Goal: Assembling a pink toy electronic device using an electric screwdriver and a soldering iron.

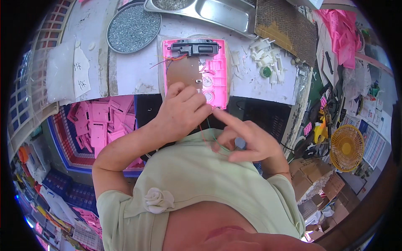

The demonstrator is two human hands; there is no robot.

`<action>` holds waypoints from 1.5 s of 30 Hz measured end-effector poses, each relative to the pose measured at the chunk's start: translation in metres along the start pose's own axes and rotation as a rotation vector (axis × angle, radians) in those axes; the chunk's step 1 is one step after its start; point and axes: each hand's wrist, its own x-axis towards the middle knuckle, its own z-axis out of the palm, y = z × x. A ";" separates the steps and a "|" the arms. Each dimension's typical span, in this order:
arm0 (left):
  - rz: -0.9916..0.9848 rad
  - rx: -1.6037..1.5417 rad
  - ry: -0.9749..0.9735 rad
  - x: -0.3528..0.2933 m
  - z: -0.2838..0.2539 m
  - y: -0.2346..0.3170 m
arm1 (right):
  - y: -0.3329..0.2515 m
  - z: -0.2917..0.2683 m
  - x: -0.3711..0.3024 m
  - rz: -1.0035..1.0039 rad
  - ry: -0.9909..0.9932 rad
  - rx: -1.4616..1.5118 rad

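we see a shallow pink housing (223,69) of smooth, glossy plastic, roughly rectangular, with thin raised walls and moulded ribs inside. along its far side sits a black plastic part (205,49), long and blocky. a flat, matt brown board (182,71) covers much of its left half, and thin coloured wires (178,57) fan out past the left wall. beyond it, near the counter's (140,75) far edge, a round dull-metal tray (133,29) is heaped with small grainy silvery pieces, and a shiny metal tray (228,19) with rounded compartments reaches toward a rough, worn brown sheet (289,31) at the far right corner. angular white plastic pieces (274,62) lie in a loose pile right of the housing.

the housing lies at the middle of the counter's near edge, just ahead of both hands. the left hand (184,108) bends over its near left part, fingers curled inward; we cannot tell what they pinch. the right hand (251,140) is half unfolded near its near right corner, index finger extended to that corner, other fingers bent. thin red and green wires (209,123) hang between the hands; we cannot tell whether the right one grips them.
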 end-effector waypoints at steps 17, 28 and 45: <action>-0.327 0.021 0.073 -0.071 -0.015 -0.002 | 0.043 0.036 0.104 -0.427 0.438 -1.047; -0.269 -0.289 -0.047 -0.061 -0.038 -0.020 | 0.033 0.045 0.111 -0.407 0.430 -1.069; 0.001 -0.263 -0.044 -0.050 -0.024 -0.048 | -0.095 -0.507 0.080 -0.429 1.207 -1.719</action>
